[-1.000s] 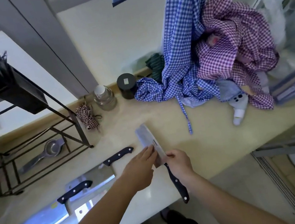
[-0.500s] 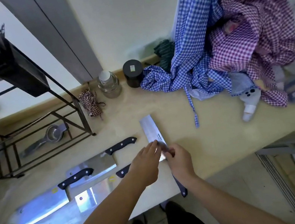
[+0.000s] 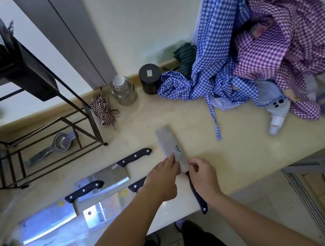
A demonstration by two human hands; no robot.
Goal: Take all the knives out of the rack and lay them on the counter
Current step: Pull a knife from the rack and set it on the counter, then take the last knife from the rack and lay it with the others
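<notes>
A narrow cleaver (image 3: 170, 145) with a dark riveted handle lies flat on the beige counter (image 3: 237, 148), blade pointing away from me. My right hand (image 3: 202, 175) grips it where the blade meets the handle. The fingertips of my left hand (image 3: 162, 179) press flat on the blade's near end. Three other knives lie to the left: a wide cleaver (image 3: 106, 179), a second cleaver (image 3: 50, 218) nearer me, and a third cleaver (image 3: 101, 212) partly under my left wrist. The black rack (image 3: 23, 62) stands at the upper left, a fork showing in it.
A metal frame shelf (image 3: 83, 123) holds a citrus squeezer (image 3: 60, 141). A glass jar (image 3: 123, 90), a black jar (image 3: 150, 78) and a knotted cloth (image 3: 102, 109) sit by the wall. Checked blue cloth (image 3: 214, 74) and purple cloth (image 3: 285, 36) pile up at the right.
The narrow cleaver has come down flat onto the counter, a little farther from me. Both hands stay on it, the left now pressing the blade.
</notes>
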